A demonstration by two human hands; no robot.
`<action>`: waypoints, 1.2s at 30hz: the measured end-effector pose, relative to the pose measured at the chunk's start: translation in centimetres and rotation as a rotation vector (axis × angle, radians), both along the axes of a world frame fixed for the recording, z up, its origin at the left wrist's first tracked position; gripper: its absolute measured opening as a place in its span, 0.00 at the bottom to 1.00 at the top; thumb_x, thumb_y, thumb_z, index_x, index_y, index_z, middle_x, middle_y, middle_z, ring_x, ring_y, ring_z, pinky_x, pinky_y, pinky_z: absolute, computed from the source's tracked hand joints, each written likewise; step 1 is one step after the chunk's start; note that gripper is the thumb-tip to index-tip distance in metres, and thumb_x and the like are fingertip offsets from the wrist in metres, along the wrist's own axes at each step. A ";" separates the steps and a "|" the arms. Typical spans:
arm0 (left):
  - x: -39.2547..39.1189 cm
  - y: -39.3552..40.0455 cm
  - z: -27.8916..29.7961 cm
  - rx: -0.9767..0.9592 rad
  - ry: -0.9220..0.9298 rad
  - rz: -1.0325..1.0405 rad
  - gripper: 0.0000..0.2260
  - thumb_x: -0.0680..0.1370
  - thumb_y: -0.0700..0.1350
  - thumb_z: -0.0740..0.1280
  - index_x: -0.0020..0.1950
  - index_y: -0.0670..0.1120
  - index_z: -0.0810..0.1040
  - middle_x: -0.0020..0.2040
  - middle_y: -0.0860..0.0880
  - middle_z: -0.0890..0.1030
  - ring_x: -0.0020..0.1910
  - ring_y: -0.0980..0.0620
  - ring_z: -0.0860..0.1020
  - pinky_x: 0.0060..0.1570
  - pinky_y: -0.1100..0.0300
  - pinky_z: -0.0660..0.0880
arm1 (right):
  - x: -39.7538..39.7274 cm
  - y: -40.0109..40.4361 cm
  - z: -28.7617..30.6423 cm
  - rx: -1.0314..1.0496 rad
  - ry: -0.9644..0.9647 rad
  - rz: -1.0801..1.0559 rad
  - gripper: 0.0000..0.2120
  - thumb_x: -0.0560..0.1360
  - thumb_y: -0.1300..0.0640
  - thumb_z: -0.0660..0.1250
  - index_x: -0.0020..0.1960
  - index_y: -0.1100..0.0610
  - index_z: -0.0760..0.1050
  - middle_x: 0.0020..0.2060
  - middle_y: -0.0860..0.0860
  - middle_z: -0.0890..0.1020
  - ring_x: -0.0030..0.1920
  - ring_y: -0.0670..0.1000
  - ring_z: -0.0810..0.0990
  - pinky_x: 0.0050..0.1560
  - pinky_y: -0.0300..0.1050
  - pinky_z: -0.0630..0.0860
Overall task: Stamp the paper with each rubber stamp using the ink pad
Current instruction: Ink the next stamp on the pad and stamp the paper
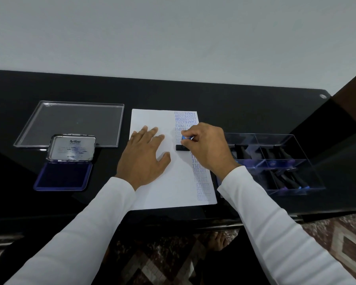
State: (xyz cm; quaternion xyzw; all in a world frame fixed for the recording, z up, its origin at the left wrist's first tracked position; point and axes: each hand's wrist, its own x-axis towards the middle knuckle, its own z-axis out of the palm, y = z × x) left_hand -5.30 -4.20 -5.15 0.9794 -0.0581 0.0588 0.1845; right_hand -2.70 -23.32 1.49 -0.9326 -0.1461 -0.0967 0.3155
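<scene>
A white sheet of paper (152, 194) lies on the black table, with a column of blue stamped words down its right side. My left hand (144, 155) rests flat on the sheet with fingers spread. My right hand (206, 149) grips a rubber stamp (182, 147) with a black base and blue top, its base down on the paper at the stamped column. An open ink pad (64, 175) with a dark blue pad and raised metal lid lies to the left of the paper.
A clear lid or tray (70, 122) lies behind the ink pad at the left. A clear compartment box (275, 161) holding several more black stamps stands right of the paper. The table's front edge runs just below the sheet.
</scene>
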 end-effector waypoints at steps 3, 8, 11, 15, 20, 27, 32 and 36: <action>0.0 0.0 0.0 -0.005 0.008 -0.004 0.27 0.81 0.62 0.59 0.78 0.52 0.67 0.81 0.51 0.61 0.82 0.48 0.54 0.80 0.48 0.48 | 0.1 -0.1 0.1 0.019 0.023 0.010 0.07 0.72 0.58 0.76 0.50 0.57 0.85 0.42 0.45 0.82 0.38 0.44 0.79 0.47 0.34 0.77; 0.0 0.0 0.0 -0.002 -0.002 -0.003 0.27 0.81 0.62 0.59 0.78 0.52 0.67 0.81 0.51 0.61 0.82 0.49 0.53 0.80 0.49 0.48 | 0.2 -0.3 0.1 0.001 0.036 0.025 0.07 0.72 0.57 0.76 0.50 0.56 0.85 0.41 0.42 0.79 0.38 0.44 0.79 0.47 0.35 0.77; 0.0 0.0 -0.1 -0.004 -0.003 -0.002 0.27 0.81 0.62 0.59 0.77 0.52 0.68 0.81 0.51 0.61 0.82 0.48 0.54 0.80 0.48 0.48 | 0.3 -0.2 0.1 0.012 0.028 0.023 0.08 0.73 0.57 0.76 0.52 0.56 0.85 0.45 0.46 0.83 0.39 0.44 0.80 0.51 0.39 0.79; 0.0 0.1 -0.1 0.001 -0.013 -0.006 0.29 0.79 0.63 0.56 0.77 0.52 0.69 0.81 0.51 0.62 0.81 0.48 0.54 0.80 0.48 0.50 | 0.5 -0.1 0.0 0.007 0.059 -0.003 0.10 0.75 0.57 0.74 0.55 0.56 0.85 0.51 0.50 0.84 0.44 0.44 0.79 0.56 0.43 0.78; 0.0 0.1 -0.1 -0.001 -0.015 -0.008 0.29 0.78 0.63 0.55 0.77 0.51 0.69 0.81 0.50 0.63 0.81 0.48 0.55 0.80 0.48 0.50 | 0.6 0.0 0.0 -0.011 0.077 -0.021 0.12 0.76 0.56 0.73 0.59 0.55 0.83 0.53 0.50 0.84 0.48 0.45 0.80 0.54 0.35 0.73; 0.0 0.1 -0.1 0.015 -0.004 -0.006 0.28 0.81 0.62 0.58 0.78 0.52 0.67 0.81 0.51 0.61 0.82 0.48 0.54 0.80 0.49 0.49 | 0.4 -0.3 0.1 -0.004 0.048 0.011 0.06 0.73 0.57 0.76 0.48 0.56 0.85 0.46 0.46 0.84 0.38 0.43 0.79 0.50 0.40 0.79; 0.0 0.0 -0.1 0.010 -0.010 -0.003 0.27 0.81 0.61 0.60 0.77 0.52 0.68 0.81 0.51 0.62 0.81 0.48 0.54 0.80 0.49 0.49 | 0.4 -0.3 0.2 -0.008 0.042 0.023 0.06 0.73 0.57 0.76 0.49 0.56 0.86 0.45 0.47 0.84 0.38 0.43 0.78 0.49 0.39 0.79; 0.0 0.0 -0.1 0.004 -0.016 -0.007 0.27 0.81 0.61 0.60 0.77 0.51 0.69 0.81 0.50 0.62 0.81 0.48 0.55 0.80 0.48 0.50 | 0.5 -0.2 0.2 -0.013 0.051 0.016 0.09 0.74 0.56 0.74 0.54 0.55 0.85 0.49 0.48 0.85 0.42 0.43 0.80 0.54 0.41 0.79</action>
